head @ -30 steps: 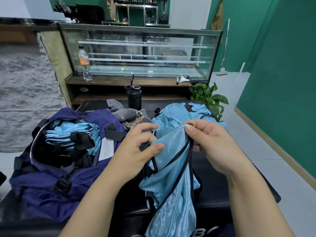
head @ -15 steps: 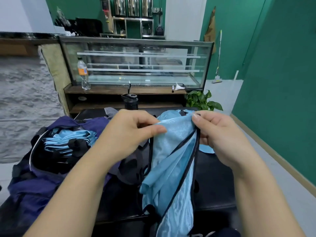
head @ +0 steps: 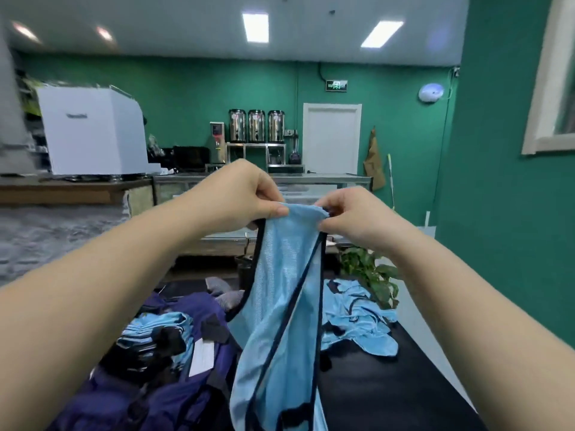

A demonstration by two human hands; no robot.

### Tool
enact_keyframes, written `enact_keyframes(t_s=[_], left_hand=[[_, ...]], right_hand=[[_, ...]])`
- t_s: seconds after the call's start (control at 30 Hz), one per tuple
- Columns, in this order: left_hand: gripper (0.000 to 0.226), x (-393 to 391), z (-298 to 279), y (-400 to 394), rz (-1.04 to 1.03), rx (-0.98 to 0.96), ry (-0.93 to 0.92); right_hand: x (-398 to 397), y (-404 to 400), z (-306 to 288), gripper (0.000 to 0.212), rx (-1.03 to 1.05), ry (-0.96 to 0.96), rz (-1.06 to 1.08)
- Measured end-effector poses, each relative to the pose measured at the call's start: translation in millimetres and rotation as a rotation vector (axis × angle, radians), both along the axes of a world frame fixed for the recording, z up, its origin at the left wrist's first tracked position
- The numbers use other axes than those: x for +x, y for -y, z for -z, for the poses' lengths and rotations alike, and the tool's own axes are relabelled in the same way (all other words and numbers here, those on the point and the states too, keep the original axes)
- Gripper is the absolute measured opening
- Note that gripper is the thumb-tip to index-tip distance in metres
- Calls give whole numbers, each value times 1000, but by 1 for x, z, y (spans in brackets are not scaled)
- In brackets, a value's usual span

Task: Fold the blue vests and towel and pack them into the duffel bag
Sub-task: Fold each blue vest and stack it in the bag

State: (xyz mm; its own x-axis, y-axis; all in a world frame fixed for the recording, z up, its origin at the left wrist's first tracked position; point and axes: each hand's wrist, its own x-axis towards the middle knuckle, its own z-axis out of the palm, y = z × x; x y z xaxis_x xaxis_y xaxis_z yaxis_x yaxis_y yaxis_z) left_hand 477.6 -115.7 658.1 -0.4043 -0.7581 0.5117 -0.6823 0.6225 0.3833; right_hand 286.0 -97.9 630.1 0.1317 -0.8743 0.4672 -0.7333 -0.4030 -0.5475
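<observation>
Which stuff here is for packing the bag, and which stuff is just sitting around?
For the job:
- blue vest, pinched at its top edge by the left hand and right hand
- purple duffel bag, folded vests inside
- loose vests on the black table

Just lying about:
- potted plant
- three metal urns
- white box

Drinks shop or café, behind-the-counter side.

Told by three steel beverage urns (head: pixel 256 126) on a rack, a blender (head: pixel 294 150), a glass display case (head: pixel 326 188) along the counter (head: pixel 62 191) — plus green walls (head: pixel 186 104) and a lit exit sign (head: pixel 336 85).
</observation>
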Motion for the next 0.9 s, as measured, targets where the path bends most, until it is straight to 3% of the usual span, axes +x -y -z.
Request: enact_keyframes(t_s=[0.13, 0.27, 0.33, 0.5, 0.7, 0.77, 0.9], left_hand=[[13, -3, -23, -26, 38, -53, -41], [12, 4, -34, -42, 4, -92, 8], [11, 9, -33, -48, -25, -103, 59], [13, 18, -24, -64, -29, -66, 92], [18, 20, -4, -71, -147, -106, 143], [30, 19, 6, -69, -168, -96, 24], [23, 9, 24, -63, 103, 336, -583]], right_hand=[[21, -14, -29, 23, -282, -330, 214], [38, -24, -39, 23, -328, -529, 236], [39, -33, -42, 23, -267, -483, 207], [43, -55, -38, 29, -65, -86, 77], [48, -65, -22, 25, -39, 60, 11], [46, -63, -16, 32, -69, 28, 22], [50, -57, -13, 27, -150, 130, 8]])
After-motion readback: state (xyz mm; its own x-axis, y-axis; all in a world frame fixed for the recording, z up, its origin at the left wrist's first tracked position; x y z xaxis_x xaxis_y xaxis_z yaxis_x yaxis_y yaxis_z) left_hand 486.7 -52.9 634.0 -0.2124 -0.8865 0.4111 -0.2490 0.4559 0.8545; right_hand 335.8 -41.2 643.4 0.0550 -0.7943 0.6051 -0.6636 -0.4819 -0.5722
